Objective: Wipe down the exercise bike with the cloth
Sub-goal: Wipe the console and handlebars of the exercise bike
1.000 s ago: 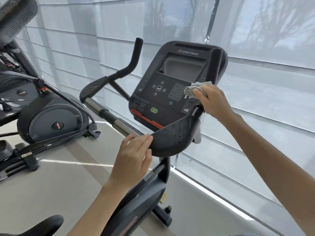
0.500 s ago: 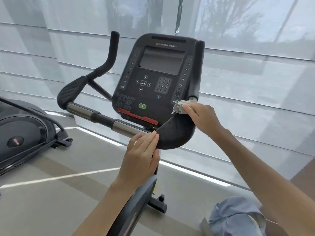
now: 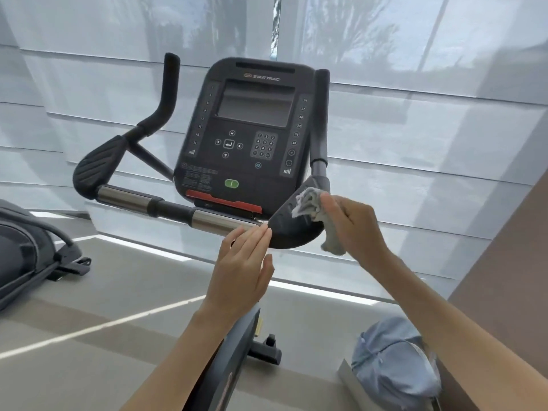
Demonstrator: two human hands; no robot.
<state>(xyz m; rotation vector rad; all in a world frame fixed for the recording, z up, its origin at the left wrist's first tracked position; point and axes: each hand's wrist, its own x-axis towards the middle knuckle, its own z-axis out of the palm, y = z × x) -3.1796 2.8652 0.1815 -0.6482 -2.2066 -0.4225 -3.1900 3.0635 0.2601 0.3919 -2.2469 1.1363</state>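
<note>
The black exercise bike's console [image 3: 252, 137] faces me, with handlebars on both sides. My right hand [image 3: 353, 226] grips a grey cloth [image 3: 308, 203] and presses it onto the right elbow pad [image 3: 290, 232] of the handlebar; a tail of the cloth hangs below the pad's edge. My left hand [image 3: 241, 268] has straight fingers whose tips touch the silver grip bar [image 3: 219, 222] just left of that pad.
Another exercise machine [image 3: 26, 256] stands at the left on the grey floor. A light blue bag-like bundle [image 3: 394, 363] sits at the lower right beside a brown wall [image 3: 510, 277]. White window blinds [image 3: 415, 120] fill the background behind the bike.
My right hand has carried the cloth down from beside the console, along the right handlebar post, onto the elbow pad. The view has turned right and the bundle has come into sight.
</note>
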